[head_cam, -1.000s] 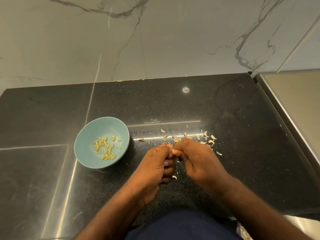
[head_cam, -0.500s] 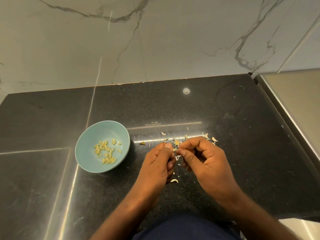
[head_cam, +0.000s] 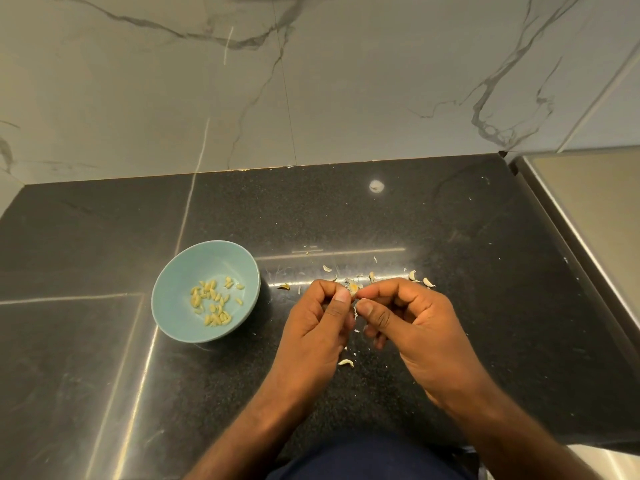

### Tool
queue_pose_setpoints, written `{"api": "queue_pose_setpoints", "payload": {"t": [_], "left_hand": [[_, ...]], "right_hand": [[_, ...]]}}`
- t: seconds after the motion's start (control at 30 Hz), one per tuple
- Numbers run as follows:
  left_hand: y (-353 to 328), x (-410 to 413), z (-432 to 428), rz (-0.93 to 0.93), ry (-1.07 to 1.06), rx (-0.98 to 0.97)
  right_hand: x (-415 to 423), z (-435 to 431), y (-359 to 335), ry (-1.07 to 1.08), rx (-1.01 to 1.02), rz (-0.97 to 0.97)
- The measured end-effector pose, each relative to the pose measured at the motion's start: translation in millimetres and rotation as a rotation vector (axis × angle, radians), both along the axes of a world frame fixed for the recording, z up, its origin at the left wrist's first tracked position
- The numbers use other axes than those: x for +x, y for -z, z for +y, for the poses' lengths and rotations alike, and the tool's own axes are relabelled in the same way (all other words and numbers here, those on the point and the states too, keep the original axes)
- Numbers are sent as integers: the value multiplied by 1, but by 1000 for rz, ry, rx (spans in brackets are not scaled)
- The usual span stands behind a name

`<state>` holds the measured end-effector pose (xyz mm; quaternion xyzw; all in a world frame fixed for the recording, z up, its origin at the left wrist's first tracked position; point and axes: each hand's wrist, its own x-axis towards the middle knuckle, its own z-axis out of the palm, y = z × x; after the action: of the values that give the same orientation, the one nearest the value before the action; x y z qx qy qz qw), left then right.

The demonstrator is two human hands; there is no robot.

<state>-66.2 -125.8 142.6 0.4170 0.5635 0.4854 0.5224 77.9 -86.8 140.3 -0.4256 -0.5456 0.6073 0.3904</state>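
Note:
My left hand (head_cam: 318, 323) and my right hand (head_cam: 412, 323) meet over the black counter (head_cam: 485, 289), fingertips together. Between them they pinch a small pale seed (head_cam: 352, 289) with its shell partly split. Left of my hands stands a light blue bowl (head_cam: 180, 292) holding several peeled yellowish seeds (head_cam: 214, 303). Broken shell pieces (head_cam: 412, 275) lie scattered on the counter just beyond my fingers, and one shell piece (head_cam: 345, 362) lies under my hands.
A marble wall (head_cam: 311, 81) rises behind the counter. A steel surface (head_cam: 595, 216) borders the counter on the right. A small white mark (head_cam: 376, 186) sits near the back edge. My dark blue clothing (head_cam: 363, 459) shows at the bottom.
My hands have drawn slightly apart and the right hand's fingers have uncurled a little, showing the seed between the fingertips. The bowl and shells have not moved.

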Motion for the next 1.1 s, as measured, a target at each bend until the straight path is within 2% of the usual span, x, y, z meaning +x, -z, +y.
{"api": "queue_pose_setpoints", "payload": {"t": [0.3,0.43,0.53,0.67,0.77,0.87,1.1], "left_hand": [[-2,7,-4,54,-51,44],[1,9,-3,132,-51,132],[2,11,-2,222,-65,206],[8,14,-3,377,-88,299],[11,17,-2,439,-103,322],[10,20,-2,434,-99,326],[6,30,-4,176,-96,199]], "right_hand": [[9,0,-1,-26,82,-108],[13,4,-4,-51,66,-97],[15,8,-6,-47,-15,-42],[15,10,-9,-45,-225,81],[17,12,-11,-78,-325,102],[20,14,-13,-94,-321,99],[27,18,-12,-133,-305,126]]}}
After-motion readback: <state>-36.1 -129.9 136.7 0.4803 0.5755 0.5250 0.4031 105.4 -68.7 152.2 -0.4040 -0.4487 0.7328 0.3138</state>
